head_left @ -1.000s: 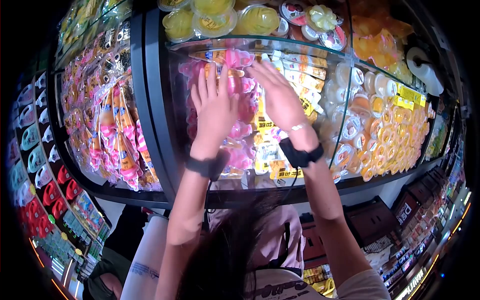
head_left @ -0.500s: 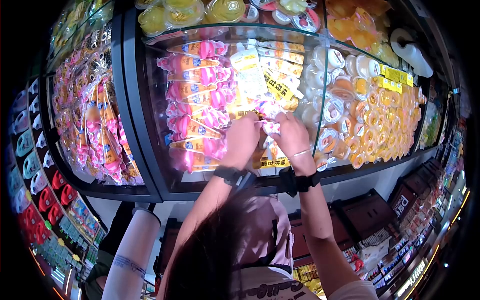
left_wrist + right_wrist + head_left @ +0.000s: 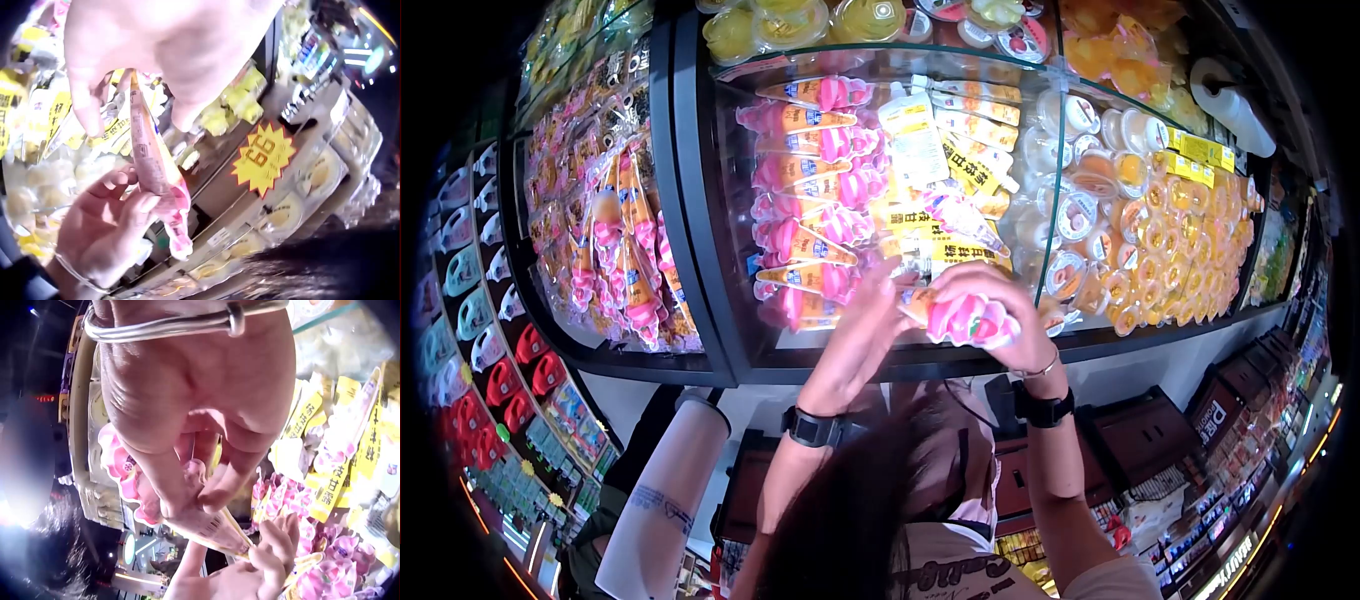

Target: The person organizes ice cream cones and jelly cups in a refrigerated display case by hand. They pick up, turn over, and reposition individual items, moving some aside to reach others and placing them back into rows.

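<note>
Close over the bin's front edge, my right hand (image 3: 1022, 335) pinches a cone-shaped packet (image 3: 975, 320) with a pink swirled top. Its thumb and fingers grip the packet near the pink end, as the right wrist view shows. My left hand (image 3: 855, 340) is at the pointed end, and in the left wrist view its thumb and fingers stand apart around that tip. Similar cone packets (image 3: 800, 190) lie in a stacked row in the bin. Beside them are yellow-and-white pouches (image 3: 940, 240), with another pink-topped packet (image 3: 962, 215) lying on top.
A black frame post (image 3: 690, 190) borders the bin on the left. On the right, a glass divider (image 3: 1053, 190) separates it from round jelly cups (image 3: 1160, 235). A glass edge (image 3: 880, 52) runs along the back. A large pale roll (image 3: 665, 495) stands at lower left.
First both hands were spread over the cone packets. Then they met over the pouches, fingers at a pink packet. Now they are nearer the front edge, the right hand holding a cone packet.
</note>
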Available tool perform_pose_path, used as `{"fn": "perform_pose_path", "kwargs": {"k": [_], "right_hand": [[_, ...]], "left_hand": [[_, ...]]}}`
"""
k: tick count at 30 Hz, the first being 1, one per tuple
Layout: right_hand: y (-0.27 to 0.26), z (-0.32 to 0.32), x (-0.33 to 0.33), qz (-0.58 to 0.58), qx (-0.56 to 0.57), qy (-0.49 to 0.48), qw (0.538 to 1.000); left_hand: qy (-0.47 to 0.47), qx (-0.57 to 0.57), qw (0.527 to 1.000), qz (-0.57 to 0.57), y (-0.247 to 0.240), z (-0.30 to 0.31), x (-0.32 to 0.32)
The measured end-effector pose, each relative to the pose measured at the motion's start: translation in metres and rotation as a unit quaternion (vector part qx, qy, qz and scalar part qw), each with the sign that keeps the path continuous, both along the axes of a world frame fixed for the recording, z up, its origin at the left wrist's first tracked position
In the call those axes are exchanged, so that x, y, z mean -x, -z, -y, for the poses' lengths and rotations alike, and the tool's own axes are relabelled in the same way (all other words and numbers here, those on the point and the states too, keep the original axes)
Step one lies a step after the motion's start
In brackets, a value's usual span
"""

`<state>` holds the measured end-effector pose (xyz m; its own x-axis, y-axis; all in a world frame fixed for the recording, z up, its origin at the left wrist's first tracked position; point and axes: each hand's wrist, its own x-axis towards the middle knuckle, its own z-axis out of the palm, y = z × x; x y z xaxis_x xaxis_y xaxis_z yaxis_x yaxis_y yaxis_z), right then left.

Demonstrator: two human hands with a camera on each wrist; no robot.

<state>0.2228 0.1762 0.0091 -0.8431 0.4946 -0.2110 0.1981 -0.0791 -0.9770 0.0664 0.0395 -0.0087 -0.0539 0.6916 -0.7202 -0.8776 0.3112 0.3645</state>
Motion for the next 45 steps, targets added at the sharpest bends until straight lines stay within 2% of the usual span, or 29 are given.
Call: {"fn": "perform_pose_path", "kwargs": {"k": [3, 6, 7, 9, 10, 11, 12, 14, 15, 17, 18, 19, 20, 22, 23, 26, 27, 29, 31, 32, 34, 36, 39, 40, 41, 43, 44, 45], "right_hand": [[-0.003, 0.017, 0.007, -0.027, 0.063, -0.016, 0.998], [0.015, 0.029, -0.004, -0.046, 0.138, -0.02, 0.989], [0.019, 0.026, -0.006, -0.097, 0.17, -0.032, 0.98], [0.005, 0.02, 0.0, -0.03, 0.307, 0.047, 0.95], [-0.002, 0.018, 0.007, 0.005, 0.373, 0.086, 0.924], [-0.001, 0.019, 0.014, -0.007, 0.314, 0.053, 0.948], [-0.001, 0.019, 0.021, 0.035, 0.263, -0.012, 0.964], [-0.006, 0.019, 0.033, 0.116, 0.155, -0.14, 0.971], [-0.001, 0.025, 0.034, 0.163, 0.18, -0.12, 0.963], [0.013, 0.032, 0.032, 0.115, 0.17, -0.055, 0.977], [0.02, 0.034, 0.033, 0.091, 0.164, -0.023, 0.982], [0.025, 0.039, 0.037, -0.012, 0.182, 0.047, 0.982], [0.024, 0.041, 0.036, -0.038, 0.226, 0.066, 0.971], [0.01, 0.039, 0.041, -0.087, 0.31, 0.105, 0.941], [0.008, 0.039, 0.039, -0.095, 0.335, 0.086, 0.934], [0.021, 0.041, 0.032, -0.132, 0.238, -0.001, 0.962], [0.018, 0.039, 0.032, -0.116, 0.222, -0.019, 0.968], [0.011, 0.028, 0.032, -0.086, 0.185, -0.055, 0.977], [0.008, 0.018, 0.026, -0.1, 0.251, -0.067, 0.96], [0.006, 0.01, 0.023, -0.061, 0.278, -0.079, 0.955], [0.002, -0.004, 0.017, 0.019, 0.33, -0.101, 0.938], [0.015, -0.017, 0.011, 0.0, 0.466, -0.183, 0.866], [0.021, -0.019, 0.022, 0.183, 0.455, -0.321, 0.81], [0.014, -0.019, 0.031, 0.195, 0.415, -0.357, 0.814], [0.024, -0.012, 0.026, 0.184, 0.423, -0.324, 0.826], [0.039, 0.007, 0.019, 0.144, 0.311, -0.247, 0.906], [0.042, 0.017, 0.021, 0.11, 0.182, -0.199, 0.957], [0.041, 0.02, 0.027, 0.073, 0.047, -0.147, 0.985]], "left_hand": [[-0.092, 0.008, 0.996, 0.001, 0.002, 0.009, 0.0], [-0.1, 0.023, 0.99, -0.101, -0.011, 0.011, 0.011], [-0.088, 0.019, 0.986, -0.14, -0.015, 0.01, 0.017], [-0.039, -0.022, 0.975, -0.216, -0.021, 0.013, 0.028], [-0.016, -0.037, 0.976, -0.214, -0.025, 0.013, 0.029], [0.007, -0.053, 0.976, -0.213, -0.028, 0.013, 0.03], [0.03, -0.069, 0.974, -0.211, -0.03, 0.013, 0.031], [0.027, -0.079, 0.963, -0.256, -0.022, 0.016, 0.026], [0.008, -0.07, 0.952, -0.298, -0.021, 0.014, 0.019], [-0.023, -0.037, 0.937, -0.347, -0.018, 0.016, 0.01], [0.01, -0.045, 0.91, -0.413, -0.016, 0.02, 0.01], [-0.002, -0.061, 0.929, -0.366, -0.011, 0.026, 0.007], [-0.014, -0.075, 0.945, -0.318, -0.006, 0.033, 0.004], [-0.075, -0.1, 0.99, -0.061, -0.001, 0.046, -0.001], [-0.103, -0.113, 0.986, 0.072, 0.001, 0.048, -0.002], [-0.084, -0.068, 0.989, 0.099, 0.004, 0.051, 0.0], [-0.129, -0.027, 0.988, 0.076, -0.006, 0.043, 0.001], [-0.116, 0.013, 0.993, 0.0, -0.012, 0.037, 0.009], [-0.09, 0.053, 0.991, -0.085, -0.018, 0.032, 0.017], [-0.035, 0.059, 0.989, -0.133, -0.02, 0.035, 0.022], [0.012, 0.057, 0.974, -0.219, -0.032, 0.033, 0.027], [0.051, 0.025, 0.949, -0.311, -0.03, 0.04, 0.027], [0.081, -0.007, 0.909, -0.408, -0.024, 0.05, 0.023], [0.086, -0.013, 0.895, -0.437, -0.02, 0.053, 0.023], [0.079, -0.034, 0.898, -0.431, -0.014, 0.057, 0.024], [0.002, -0.014, 0.922, -0.388, -0.021, 0.047, 0.02], [-0.037, -0.006, 0.93, -0.366, -0.026, 0.04, 0.019], [-0.041, 0.028, 0.952, -0.301, -0.033, 0.039, 0.02]]}}
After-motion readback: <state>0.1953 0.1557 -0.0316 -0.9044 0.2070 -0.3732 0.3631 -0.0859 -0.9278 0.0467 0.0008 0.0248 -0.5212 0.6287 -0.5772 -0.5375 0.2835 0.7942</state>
